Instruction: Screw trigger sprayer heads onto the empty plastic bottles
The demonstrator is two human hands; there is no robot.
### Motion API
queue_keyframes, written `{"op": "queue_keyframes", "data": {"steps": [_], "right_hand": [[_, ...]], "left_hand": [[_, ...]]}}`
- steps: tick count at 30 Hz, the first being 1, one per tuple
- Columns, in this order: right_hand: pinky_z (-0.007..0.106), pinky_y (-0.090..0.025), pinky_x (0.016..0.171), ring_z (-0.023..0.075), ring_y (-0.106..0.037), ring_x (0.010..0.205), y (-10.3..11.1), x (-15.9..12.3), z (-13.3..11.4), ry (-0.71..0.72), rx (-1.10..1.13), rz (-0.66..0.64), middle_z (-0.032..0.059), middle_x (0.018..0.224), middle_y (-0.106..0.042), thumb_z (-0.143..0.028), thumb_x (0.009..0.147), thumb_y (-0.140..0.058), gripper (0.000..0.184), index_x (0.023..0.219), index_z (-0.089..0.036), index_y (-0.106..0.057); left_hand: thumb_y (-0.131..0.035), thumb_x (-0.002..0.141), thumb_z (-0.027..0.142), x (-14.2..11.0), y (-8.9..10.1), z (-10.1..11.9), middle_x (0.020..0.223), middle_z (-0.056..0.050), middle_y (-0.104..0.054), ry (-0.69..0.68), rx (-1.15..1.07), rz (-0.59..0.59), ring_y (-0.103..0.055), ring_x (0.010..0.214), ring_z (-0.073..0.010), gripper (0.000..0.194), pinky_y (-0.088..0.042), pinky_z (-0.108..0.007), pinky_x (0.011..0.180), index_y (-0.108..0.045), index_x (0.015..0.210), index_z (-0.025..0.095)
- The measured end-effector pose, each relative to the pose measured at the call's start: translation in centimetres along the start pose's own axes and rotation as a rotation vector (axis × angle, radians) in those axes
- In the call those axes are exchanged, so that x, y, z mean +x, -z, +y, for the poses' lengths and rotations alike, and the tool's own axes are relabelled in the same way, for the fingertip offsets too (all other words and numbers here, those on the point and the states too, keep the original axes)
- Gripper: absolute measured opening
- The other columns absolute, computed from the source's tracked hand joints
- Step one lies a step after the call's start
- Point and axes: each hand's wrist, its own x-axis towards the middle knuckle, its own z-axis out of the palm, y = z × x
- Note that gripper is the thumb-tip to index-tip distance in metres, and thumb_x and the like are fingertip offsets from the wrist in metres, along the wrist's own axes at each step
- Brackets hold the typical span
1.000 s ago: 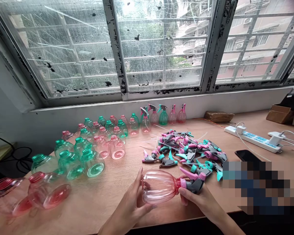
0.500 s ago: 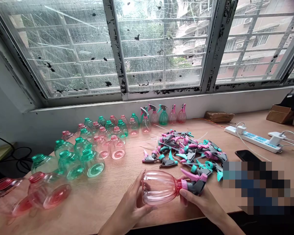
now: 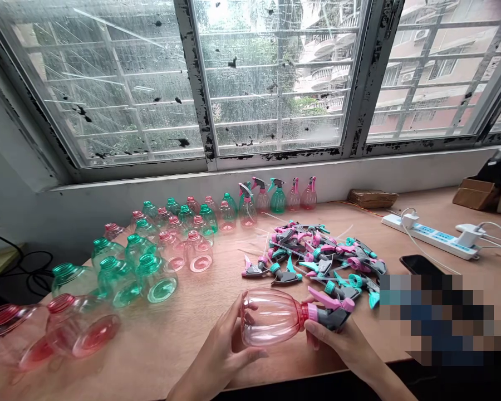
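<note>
A clear pink spray bottle (image 3: 271, 318) lies sideways between my hands, just above the table's front edge. Its base rests in my left hand (image 3: 229, 340), whose fingers curl behind it and show through the plastic. At the neck, my right hand (image 3: 336, 337) pinches the pink collar of the grey and pink trigger sprayer (image 3: 334, 312) with thumb and fingers. The sprayer sits on the bottle's red neck, its pink trigger pointing up and left. Beyond the bottle is a heap of loose trigger sprayers (image 3: 317, 250) in grey, pink and teal, some with thin tubes.
Open pink and green bottles (image 3: 156, 281) stand in rows on the left. Several bottles with sprayers (image 3: 278, 197) line the back wall. To the right are a white power strip (image 3: 432, 236), a black phone (image 3: 421, 265), a brown packet (image 3: 371, 199) and a blurred-out patch.
The fingers of my left hand have shifted slightly behind the bottle and show more through it. The bottle, sprayer and right hand are almost where they were.
</note>
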Motion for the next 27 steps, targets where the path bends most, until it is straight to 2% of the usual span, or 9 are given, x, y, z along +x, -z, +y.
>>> {"op": "queue_keyframes", "data": {"steps": [3,5,8,13,17,20,22,27], "right_hand": [[0.033,-0.051,0.056,0.0186,-0.059,0.057,0.0,-0.1,0.2,-0.013,-0.001,0.013,0.0016,0.060,-0.068,-0.055,0.080,-0.078,0.037,0.074,-0.019,-0.074],[0.032,-0.051,0.055,0.0186,-0.059,0.056,0.0,-0.1,0.5,-0.014,0.019,0.031,0.0005,0.060,-0.069,-0.054,0.080,-0.079,0.038,0.094,-0.019,-0.075],[0.030,-0.049,0.053,0.0177,-0.057,0.054,0.0,0.1,0.9,-0.005,0.039,0.039,-0.0020,0.060,-0.068,-0.050,0.081,-0.079,0.050,0.120,-0.021,-0.067],[0.029,-0.047,0.053,0.0166,-0.056,0.054,0.1,0.2,1.1,0.008,0.022,-0.007,-0.0022,0.061,-0.066,-0.046,0.084,-0.078,0.044,0.117,-0.019,-0.066],[0.032,-0.049,0.056,0.0180,-0.058,0.055,0.4,0.1,1.1,-0.010,0.004,0.023,-0.0023,0.060,-0.067,-0.048,0.085,-0.076,0.045,0.118,-0.019,-0.066],[0.033,-0.050,0.058,0.0183,-0.060,0.055,0.5,0.0,1.1,0.008,-0.018,0.032,-0.0010,0.059,-0.069,-0.049,0.086,-0.075,0.039,0.108,-0.018,-0.068],[0.033,-0.050,0.058,0.0181,-0.060,0.054,0.5,0.0,1.0,0.022,-0.013,0.029,-0.0012,0.059,-0.070,-0.048,0.087,-0.075,0.038,0.109,-0.018,-0.067],[0.030,-0.051,0.055,0.0177,-0.062,0.053,0.5,0.0,0.9,0.009,0.049,-0.001,-0.0018,0.059,-0.070,-0.046,0.084,-0.079,0.038,0.107,-0.019,-0.064]], "left_hand": [[-0.081,0.080,0.043,0.0,0.0,0.1,0.134,-0.012,-0.060,0.002,0.001,-0.001,-0.066,0.099,-0.0242,0.093,-0.052,-0.034,0.090,-0.031,0.157,0.028],[-0.082,0.080,0.043,0.0,0.0,0.1,0.134,-0.011,-0.061,-0.007,-0.006,0.001,-0.066,0.102,-0.0251,0.094,-0.051,-0.035,0.092,-0.030,0.157,0.029],[-0.082,0.080,0.041,0.1,0.0,0.1,0.130,-0.010,-0.063,-0.018,-0.009,0.014,-0.066,0.101,-0.0252,0.095,-0.052,-0.035,0.093,-0.029,0.158,0.030],[-0.082,0.081,0.039,0.1,0.0,0.1,0.131,-0.012,-0.063,-0.032,0.010,0.023,-0.065,0.108,-0.0273,0.094,-0.049,-0.038,0.100,-0.030,0.158,0.028],[-0.082,0.081,0.041,0.1,0.0,-0.3,0.132,-0.012,-0.062,-0.027,0.011,0.017,-0.064,0.109,-0.0270,0.090,-0.049,-0.037,0.100,-0.033,0.155,0.027],[-0.080,0.082,0.042,0.0,-0.1,-0.9,0.115,-0.008,-0.065,-0.025,0.022,0.012,-0.066,0.095,-0.0227,0.094,-0.053,-0.034,0.089,-0.026,0.157,0.026],[-0.077,0.085,0.041,-0.1,-0.3,-1.3,0.110,-0.006,-0.064,-0.039,0.018,0.014,-0.065,0.090,-0.0204,0.095,-0.053,-0.033,0.086,-0.019,0.159,0.028],[-0.068,0.092,0.032,-0.4,-0.4,-1.8,0.121,-0.008,-0.062,-0.041,-0.003,0.043,-0.064,0.108,-0.0235,0.094,-0.050,-0.037,0.098,-0.005,0.161,0.033]]}}
